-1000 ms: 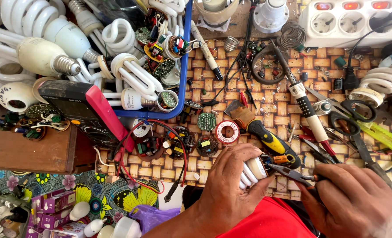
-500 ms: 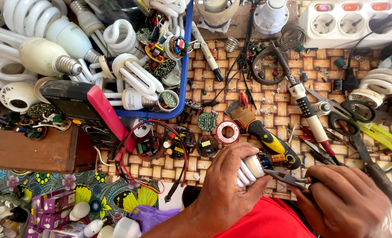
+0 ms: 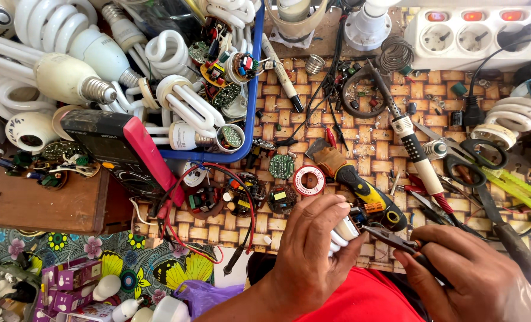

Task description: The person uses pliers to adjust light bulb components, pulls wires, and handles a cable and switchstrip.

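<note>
My left hand (image 3: 308,250) grips a white spiral lamp (image 3: 340,236) at the near edge of a woven mat (image 3: 313,119). Its open base end with small circuit parts faces right. My right hand (image 3: 477,277) holds dark needle-nose pliers (image 3: 392,238), whose tips reach into that open base. Both hands are over my red-clothed lap. A yellow-and-black handled tool (image 3: 361,188) lies just beyond the lamp.
A blue tray (image 3: 250,128) full of several spiral lamps sits far left. A dark multimeter with a red edge (image 3: 125,152), small round circuit boards (image 3: 282,167), a solder roll (image 3: 309,180), a soldering iron (image 3: 417,149), scissors (image 3: 474,158) and a white power strip (image 3: 474,30) crowd the mat.
The pliers' tips have moved left, closer into the lamp's open base. My left hand has turned the lamp slightly.
</note>
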